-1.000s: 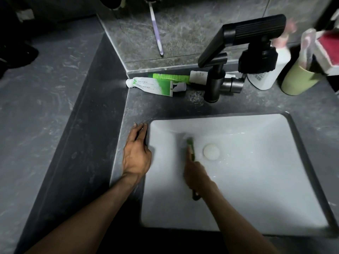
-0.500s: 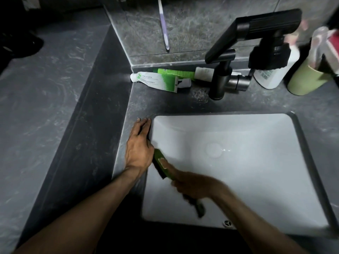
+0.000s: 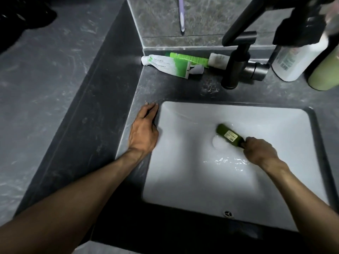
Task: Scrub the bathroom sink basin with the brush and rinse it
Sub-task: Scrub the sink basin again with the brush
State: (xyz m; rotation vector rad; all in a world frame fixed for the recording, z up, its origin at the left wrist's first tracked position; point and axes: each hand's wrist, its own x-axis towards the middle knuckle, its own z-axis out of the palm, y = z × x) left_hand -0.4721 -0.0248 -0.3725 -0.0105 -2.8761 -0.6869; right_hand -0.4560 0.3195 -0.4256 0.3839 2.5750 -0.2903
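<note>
A white rectangular sink basin [image 3: 183, 171] is set into a dark grey counter. My right hand [image 3: 260, 152] grips the handle of a green brush [image 3: 229, 135], whose head lies on the basin floor just above the white drain plug [image 3: 218, 143]. A little water glistens on the basin floor below the plug. My left hand [image 3: 144, 130] rests flat on the counter at the basin's left rim, fingers straight. The black faucet [image 3: 236, 57] stands behind the basin with its spout reaching out toward the upper right.
Two green-and-white tubes [image 3: 172, 65] lie on the counter behind the basin, left of the faucet. A white bottle [image 3: 293, 61] and a light green cup [image 3: 324, 74] stand at the back right. A purple toothbrush [image 3: 181, 15] hangs against the wall. An overflow hole [image 3: 227, 214] sits in the near basin wall.
My right hand has swept the brush from the basin's left wall, beside my left hand, to the middle by the drain plug. My left hand stays on the rim.
</note>
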